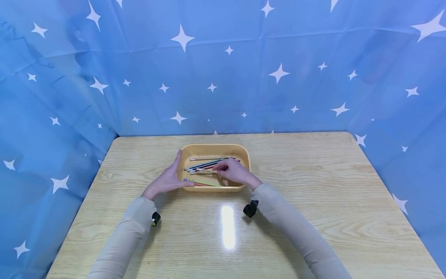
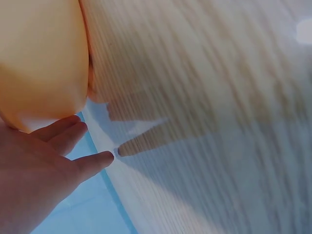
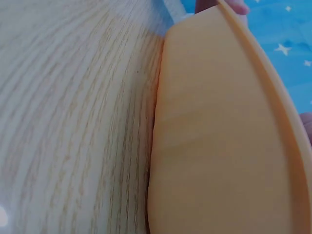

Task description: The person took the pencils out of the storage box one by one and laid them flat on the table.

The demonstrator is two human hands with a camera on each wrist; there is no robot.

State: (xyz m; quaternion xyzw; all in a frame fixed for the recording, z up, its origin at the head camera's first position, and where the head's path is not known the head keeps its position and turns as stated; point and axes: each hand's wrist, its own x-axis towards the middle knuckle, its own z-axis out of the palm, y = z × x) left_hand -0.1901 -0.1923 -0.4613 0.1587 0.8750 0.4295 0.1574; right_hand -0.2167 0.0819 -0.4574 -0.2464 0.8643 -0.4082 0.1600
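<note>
A shallow yellow-orange plastic tray holds several pencils. My left hand grips its left end, the thumb over the front rim and a finger along the left side. In the left wrist view some fingers of that hand stretch out beside the tray's outer wall. Inside the tray, my right hand bends down with fingertips pinching a light wooden pencil. Dark blue pencils lie behind it, and a green pencil lies near the front wall. The right wrist view hides that hand's fingertips behind the tray wall.
The tray stands on a light wood-grain table, near its back edge. Blue cloth with white stars hangs behind and along both sides. A bright light reflection shows on the tabletop in front of the tray.
</note>
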